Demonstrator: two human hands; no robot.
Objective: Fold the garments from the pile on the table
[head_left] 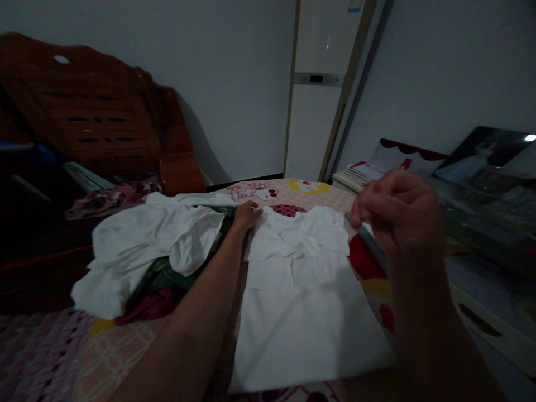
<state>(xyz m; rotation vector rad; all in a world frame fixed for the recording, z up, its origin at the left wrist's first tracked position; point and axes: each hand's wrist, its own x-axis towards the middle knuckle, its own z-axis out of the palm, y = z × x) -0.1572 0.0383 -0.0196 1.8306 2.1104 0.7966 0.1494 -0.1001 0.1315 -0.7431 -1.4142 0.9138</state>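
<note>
A white garment [310, 312] lies spread on the patterned cover, its neckline at the far end and its sleeves folded inward. My left hand [248, 215] is at the garment's far left corner, fingers pinched together at its edge; whether fabric is between them is too small to tell. Raised above the right side of the garment is my right hand [397, 209], its fingers curled closed and slightly blurred; what it holds, if anything, is hidden. To the left, a crumpled white cloth [146, 240] rests on dark green and magenta clothes [154, 304].
A wooden chair [96, 111] stands at the back left. Behind the patterned cover [268, 192] is a tall white cabinet unit [316, 123] against the wall. At right, a glass-topped table [486, 218] bears stacked papers [355, 177] and a framed picture [481, 153].
</note>
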